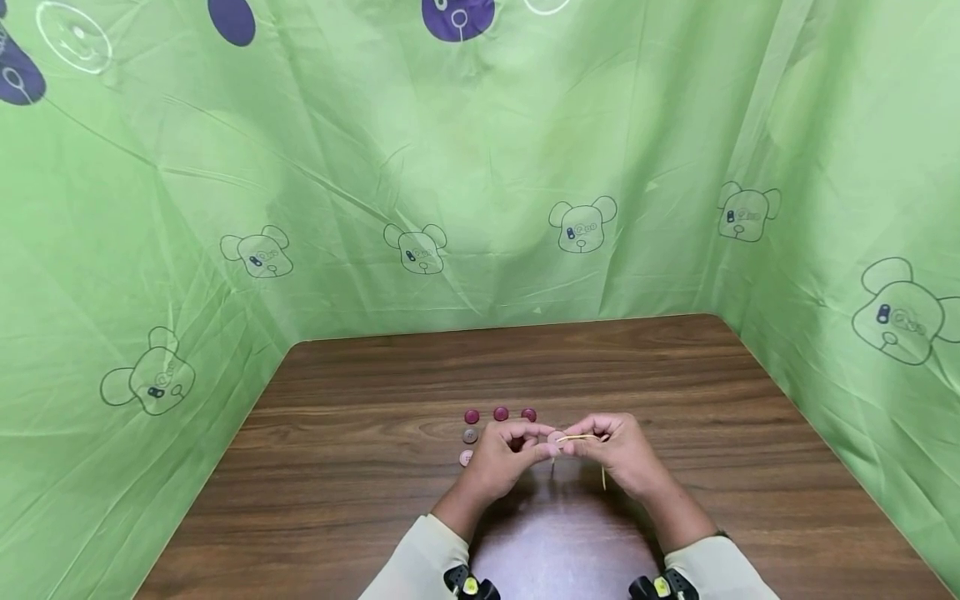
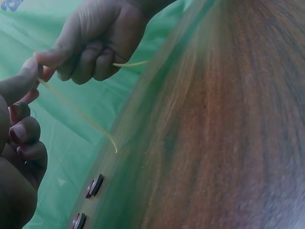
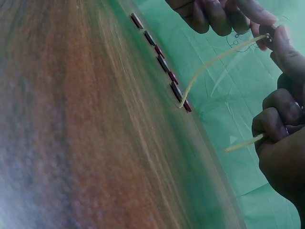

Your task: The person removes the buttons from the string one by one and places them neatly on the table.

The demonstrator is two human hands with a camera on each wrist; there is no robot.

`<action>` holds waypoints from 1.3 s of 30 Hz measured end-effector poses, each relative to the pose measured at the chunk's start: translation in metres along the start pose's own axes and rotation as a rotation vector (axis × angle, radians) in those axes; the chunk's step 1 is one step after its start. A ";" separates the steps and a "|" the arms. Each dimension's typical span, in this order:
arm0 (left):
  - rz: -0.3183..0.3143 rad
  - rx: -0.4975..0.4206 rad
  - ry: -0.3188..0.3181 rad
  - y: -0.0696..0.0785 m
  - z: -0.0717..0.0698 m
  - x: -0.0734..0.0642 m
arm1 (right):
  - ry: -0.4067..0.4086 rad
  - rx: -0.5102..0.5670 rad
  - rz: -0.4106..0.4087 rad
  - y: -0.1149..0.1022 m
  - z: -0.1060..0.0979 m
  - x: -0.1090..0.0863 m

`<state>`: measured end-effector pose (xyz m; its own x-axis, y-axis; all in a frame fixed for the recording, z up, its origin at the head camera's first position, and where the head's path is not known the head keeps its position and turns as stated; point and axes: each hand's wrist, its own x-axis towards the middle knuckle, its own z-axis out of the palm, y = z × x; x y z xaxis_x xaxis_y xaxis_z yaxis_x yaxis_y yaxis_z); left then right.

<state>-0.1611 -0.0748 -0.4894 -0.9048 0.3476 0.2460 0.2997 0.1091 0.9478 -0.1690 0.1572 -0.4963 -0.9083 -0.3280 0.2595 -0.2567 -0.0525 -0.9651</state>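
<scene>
Held up between both hands is a small pink button [image 1: 555,437]; in the right wrist view the same button [image 3: 269,36] looks dark. Fingertips of my left hand [image 1: 501,458] pinch it from the left. My right hand [image 1: 621,454] has thumb and forefinger at the button's right edge, with a yellow string [image 1: 579,437] running from the button into that hand. One end of this string [image 3: 209,63] hangs loose from the button, while another stretch [image 2: 129,64] pokes out of my right hand's curled fingers. Those fingers grip it. The button's rim is partly hidden by fingertips.
On the brown wooden table [image 1: 360,467], three dark red buttons [image 1: 501,413] lie in a row beyond the hands. Nearer are a grey button [image 1: 470,436] and a pale pink button [image 1: 466,457], left of the left hand. Green printed curtains [image 1: 480,150] surround the table's back and sides.
</scene>
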 end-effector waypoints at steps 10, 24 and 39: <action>0.088 -0.013 -0.012 -0.004 0.001 0.000 | -0.062 0.014 -0.059 -0.001 -0.002 0.000; 0.131 0.008 0.016 -0.009 -0.002 -0.004 | 0.004 -0.052 -0.022 -0.003 0.000 -0.001; 0.168 0.066 0.073 -0.014 -0.006 -0.006 | 0.039 -0.095 -0.023 -0.005 -0.001 -0.001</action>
<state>-0.1619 -0.0835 -0.5031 -0.8593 0.2977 0.4159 0.4652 0.1173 0.8774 -0.1668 0.1585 -0.4921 -0.9134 -0.2907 0.2848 -0.3064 0.0306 -0.9514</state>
